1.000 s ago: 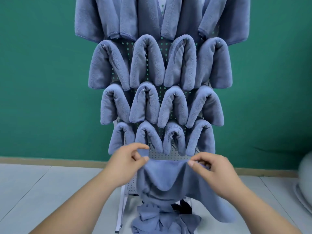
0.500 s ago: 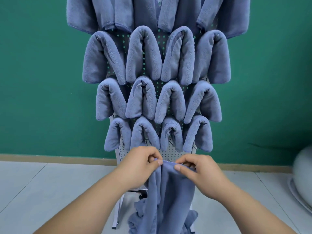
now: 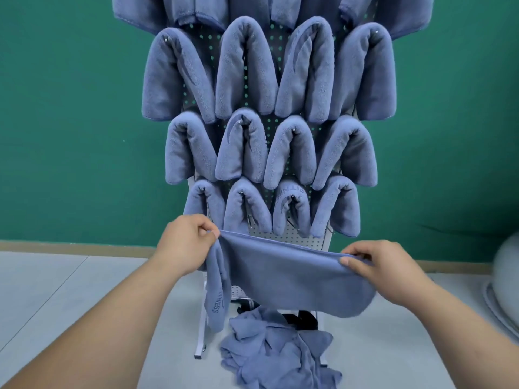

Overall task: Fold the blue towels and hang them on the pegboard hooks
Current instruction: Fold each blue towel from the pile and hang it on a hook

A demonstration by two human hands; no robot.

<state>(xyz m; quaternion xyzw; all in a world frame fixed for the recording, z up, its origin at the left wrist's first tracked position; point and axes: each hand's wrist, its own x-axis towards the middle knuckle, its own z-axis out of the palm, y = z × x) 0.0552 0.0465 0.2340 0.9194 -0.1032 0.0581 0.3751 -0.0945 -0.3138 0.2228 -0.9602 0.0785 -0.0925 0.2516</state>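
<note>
A blue towel is stretched out between my hands in front of the lower part of the white pegboard. My left hand pinches its upper left corner, and one end hangs down below that hand with lettering on it. My right hand pinches the upper right edge. Several folded blue towels hang in rows on the pegboard hooks above. A heap of loose blue towels lies on the floor below.
The pegboard stands on white legs against a green wall. A pale rounded object sits at the right edge on the grey floor.
My hands have moved apart, spreading the towel wide from a bunched vertical hang. The view has moved closer to the pegboard.
</note>
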